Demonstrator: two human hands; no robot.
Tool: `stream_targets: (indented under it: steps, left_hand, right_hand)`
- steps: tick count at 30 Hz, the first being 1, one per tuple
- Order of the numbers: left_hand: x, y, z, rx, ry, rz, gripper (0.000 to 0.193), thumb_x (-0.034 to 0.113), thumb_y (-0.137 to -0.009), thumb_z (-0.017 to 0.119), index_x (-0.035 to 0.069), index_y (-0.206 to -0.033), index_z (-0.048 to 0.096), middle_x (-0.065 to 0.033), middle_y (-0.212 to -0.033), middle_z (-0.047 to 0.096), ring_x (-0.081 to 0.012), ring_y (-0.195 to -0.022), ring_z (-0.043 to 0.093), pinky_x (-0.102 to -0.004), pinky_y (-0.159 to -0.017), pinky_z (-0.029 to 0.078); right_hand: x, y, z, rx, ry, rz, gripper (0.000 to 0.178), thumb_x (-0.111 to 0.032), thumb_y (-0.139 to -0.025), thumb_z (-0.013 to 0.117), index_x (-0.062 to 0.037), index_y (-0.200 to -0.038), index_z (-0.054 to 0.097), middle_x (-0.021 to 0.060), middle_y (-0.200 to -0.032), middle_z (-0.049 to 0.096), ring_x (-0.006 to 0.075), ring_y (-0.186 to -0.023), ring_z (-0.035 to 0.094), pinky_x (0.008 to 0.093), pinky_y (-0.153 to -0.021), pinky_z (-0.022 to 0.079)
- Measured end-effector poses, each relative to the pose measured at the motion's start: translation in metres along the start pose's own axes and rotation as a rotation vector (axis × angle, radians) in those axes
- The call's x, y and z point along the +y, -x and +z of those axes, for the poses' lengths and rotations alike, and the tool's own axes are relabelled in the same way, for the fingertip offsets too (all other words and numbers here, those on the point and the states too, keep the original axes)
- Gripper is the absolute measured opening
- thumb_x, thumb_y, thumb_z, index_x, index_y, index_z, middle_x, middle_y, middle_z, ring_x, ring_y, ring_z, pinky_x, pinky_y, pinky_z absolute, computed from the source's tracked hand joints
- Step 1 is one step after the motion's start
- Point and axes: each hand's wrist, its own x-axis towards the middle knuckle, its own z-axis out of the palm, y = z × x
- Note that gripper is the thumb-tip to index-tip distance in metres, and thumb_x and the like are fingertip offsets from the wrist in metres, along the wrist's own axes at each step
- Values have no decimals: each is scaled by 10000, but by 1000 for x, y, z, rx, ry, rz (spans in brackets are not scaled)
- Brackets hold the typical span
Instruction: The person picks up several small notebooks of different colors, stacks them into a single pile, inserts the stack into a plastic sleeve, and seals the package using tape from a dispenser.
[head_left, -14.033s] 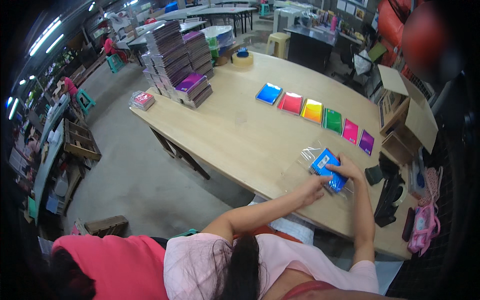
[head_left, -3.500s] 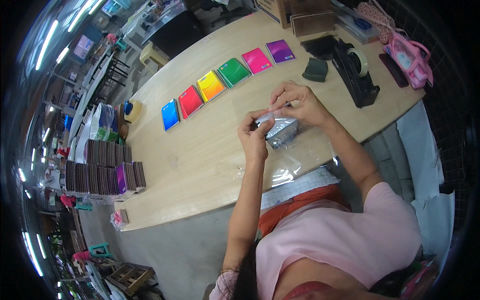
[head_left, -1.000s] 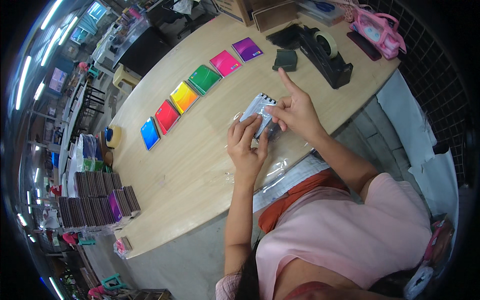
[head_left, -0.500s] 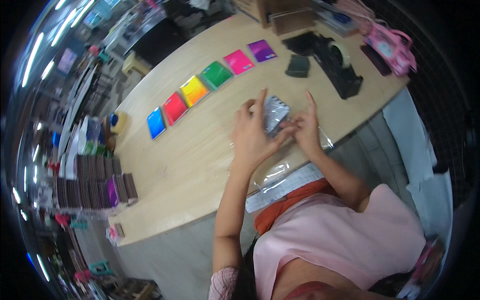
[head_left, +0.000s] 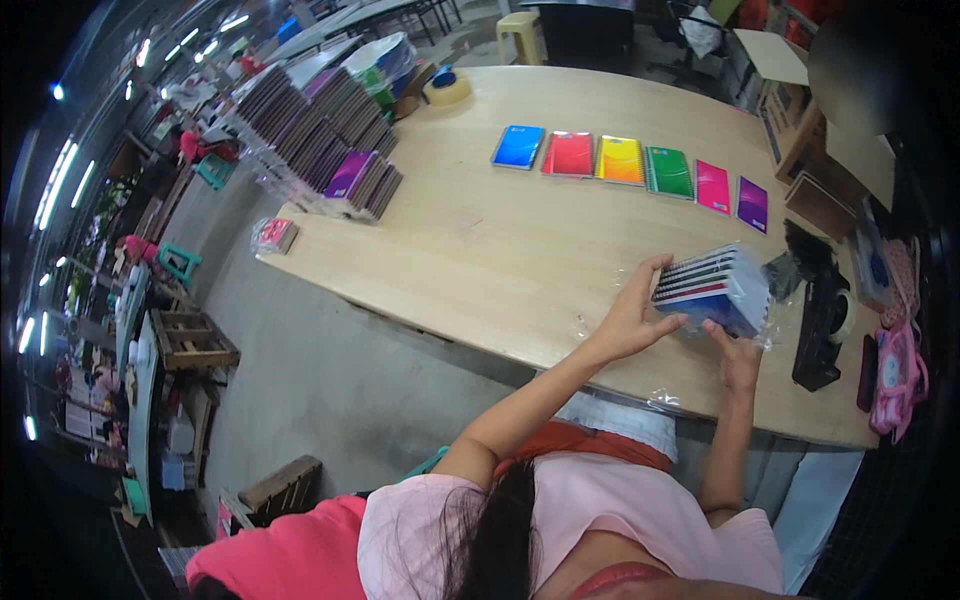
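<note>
A small stack of spiral notebooks (head_left: 712, 290) in clear plastic wrap is held between my hands, above the table's near right part. Its coiled edges are turned up and to the left, and a blue cover shows below. My left hand (head_left: 635, 315) grips the stack's left end, fingers behind and thumb in front. At the lower right my right hand (head_left: 738, 360) presses its thumb on the front; its other fingers are mostly hidden. Loose clear film sticks out at the stack's right side.
Beyond my hands lies a row of coloured spiral notebooks (head_left: 620, 160). A black tape dispenser (head_left: 822, 340) and a pink pouch (head_left: 897, 385) are at the right. Tall notebook stacks (head_left: 325, 130) stand at the far left, near a tape roll (head_left: 447, 92). Film scraps (head_left: 663, 398) lie by the near edge.
The view has swung to the left. The wrapped stack has been tipped so its coiled edges show, and my hands, whose fingers were spread around it, now close on its ends.
</note>
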Motion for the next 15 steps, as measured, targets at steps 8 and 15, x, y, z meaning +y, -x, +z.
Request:
stream_targets:
  steps: [8,15]
  left_hand:
    - [-3,-8,-9,-23,17,-169,1021,258,-626,905,64,-1460,348,-273,-1445,423,-409,-1314,451,-446,-1079,389]
    - [89,-86,-63,-403,-820,623,277,116,-660,792,130,-928,727,-181,-1428,479,-380,-1366,399,-533,-1081,378]
  right_hand:
    - [-6,-13,-6,-254,223,-85,1012,-170,-572,926,-33,-1415,384,149,-1395,506,240,-1295,487,394,-1033,454]
    - [-136,-59,-1,-703,1135,-709,528,-214,-600,860,-32,-1048,649,192,-1459,445,352,-1432,320,475,-1120,344]
